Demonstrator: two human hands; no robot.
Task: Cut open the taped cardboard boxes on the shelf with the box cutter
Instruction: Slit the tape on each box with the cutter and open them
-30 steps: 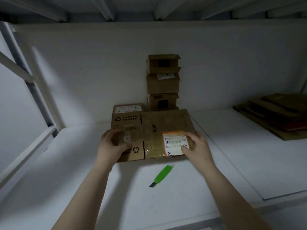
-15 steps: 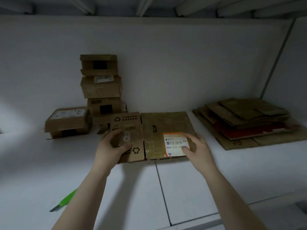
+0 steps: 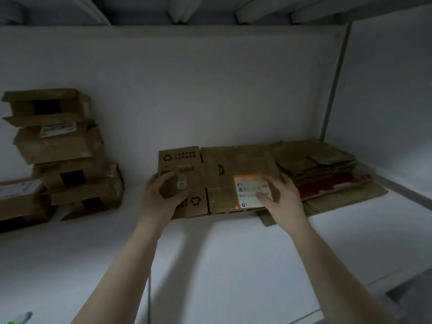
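Both hands on the flattened box (image 3: 224,181), mid-shelf near the back wall. Left hand (image 3: 161,199): fingers (image 3: 163,180) curl round its left edge. Right hand (image 3: 284,202) grips the right edge, thumb on the label (image 3: 251,190). Box's right edge overlaps the flat cardboard pile (image 3: 327,164) at the right end of the shelf (image 3: 210,265). Stacked boxes (image 3: 60,148) sit back-left, well apart. Box cutter (image 3: 19,318) lies at the front-left corner, barely in view. Bare shelf from the box's front edge to the shelf's front edge.
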